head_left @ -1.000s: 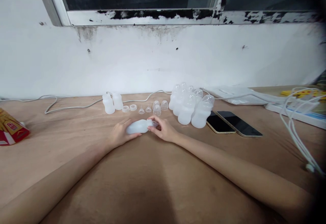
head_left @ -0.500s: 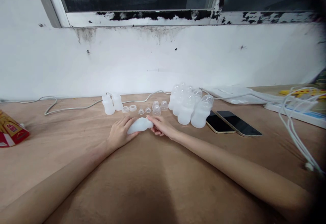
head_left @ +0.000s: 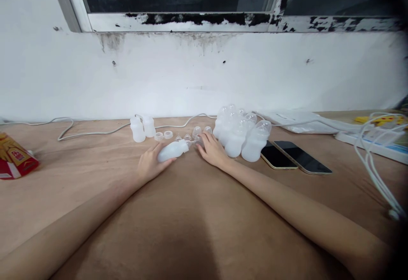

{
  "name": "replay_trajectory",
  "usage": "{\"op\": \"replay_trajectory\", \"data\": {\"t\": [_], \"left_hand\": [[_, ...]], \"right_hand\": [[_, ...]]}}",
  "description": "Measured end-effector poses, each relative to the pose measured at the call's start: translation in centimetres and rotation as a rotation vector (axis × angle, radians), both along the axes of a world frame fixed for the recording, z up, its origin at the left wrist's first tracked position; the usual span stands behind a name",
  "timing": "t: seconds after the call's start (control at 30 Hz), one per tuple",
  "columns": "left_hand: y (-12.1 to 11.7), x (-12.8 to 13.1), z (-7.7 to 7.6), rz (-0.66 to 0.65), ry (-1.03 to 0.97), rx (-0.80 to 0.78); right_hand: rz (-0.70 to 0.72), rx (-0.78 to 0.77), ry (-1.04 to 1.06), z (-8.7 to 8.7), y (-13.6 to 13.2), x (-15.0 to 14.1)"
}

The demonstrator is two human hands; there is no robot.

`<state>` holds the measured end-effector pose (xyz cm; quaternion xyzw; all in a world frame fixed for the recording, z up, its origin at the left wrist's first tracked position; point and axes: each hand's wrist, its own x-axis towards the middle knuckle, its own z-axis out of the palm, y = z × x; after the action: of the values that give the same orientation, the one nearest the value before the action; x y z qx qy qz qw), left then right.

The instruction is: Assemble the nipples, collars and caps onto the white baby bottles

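Observation:
A frosted white baby bottle (head_left: pixel 172 151) lies tilted in my left hand (head_left: pixel 151 163), its neck pointing right. The thumb is along the near side and the fingers go round behind it. At the clear dome caps, my right hand (head_left: pixel 214 150) has its thumb and fingers curved round the nearest cap (head_left: pixel 198 139), which is partly hidden. Two more dome caps (head_left: pixel 197 130) stand just behind. Small clear nipples (head_left: pixel 187 137) and two white rings (head_left: pixel 168 134) lie behind the held bottle. Two open bottles (head_left: pixel 137 130) stand at the back left.
Several capped bottles (head_left: pixel 251 146) are grouped right of my right hand. Beside them lie two phones (head_left: pixel 302 156). A plastic bag (head_left: pixel 296 120), a power strip (head_left: pixel 372 142) and white cables (head_left: pixel 366 161) are farther right. A red and yellow box (head_left: pixel 17 156) lies at the left.
My right hand has left the bottle's neck and moved right to the clear dome caps. The left hand still holds the bottle, whose neck is now uncovered. The view has shifted slightly.

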<state>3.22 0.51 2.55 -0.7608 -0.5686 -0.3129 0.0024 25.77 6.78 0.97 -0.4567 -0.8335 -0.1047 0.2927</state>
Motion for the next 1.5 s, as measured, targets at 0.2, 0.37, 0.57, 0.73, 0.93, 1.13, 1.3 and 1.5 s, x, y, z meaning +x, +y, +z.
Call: {"op": "replay_trajectory", "data": {"t": [0.2, 0.37, 0.57, 0.73, 0.93, 1.13, 1.3, 1.5], "left_hand": [[0.3, -0.2, -0.2, 0.005, -0.065, -0.012], [0.2, -0.2, -0.2, -0.008, -0.067, 0.0], [0.3, -0.1, -0.2, -0.014, -0.07, -0.012], [0.2, -0.1, -0.2, 0.007, -0.047, -0.031], [0.3, -0.2, -0.2, 0.035, -0.031, -0.063], [0.2, -0.1, -0.1, 0.053, -0.039, -0.076], [0.2, 0.0, -0.1, 0.048, -0.018, -0.087], [0.1, -0.1, -0.3, -0.041, 0.033, -0.06]], "right_hand": [[0.145, -0.126, 0.087, 0.8, -1.7, -0.6], [0.27, -0.202, 0.073, 1.1, -2.8, -1.1], [0.272, -0.238, 0.004, 1.2, -3.4, -1.5], [0.267, -0.392, 0.357, 0.8, -2.6, -1.3], [0.489, -0.903, 1.132, 0.9, -1.7, -0.8], [0.552, -1.024, 1.315, 1.1, -2.0, -1.4], [0.527, -0.972, 1.412, 0.9, -1.5, -1.2], [0.585, -0.868, 1.194, 1.1, -2.2, -1.6]]}}
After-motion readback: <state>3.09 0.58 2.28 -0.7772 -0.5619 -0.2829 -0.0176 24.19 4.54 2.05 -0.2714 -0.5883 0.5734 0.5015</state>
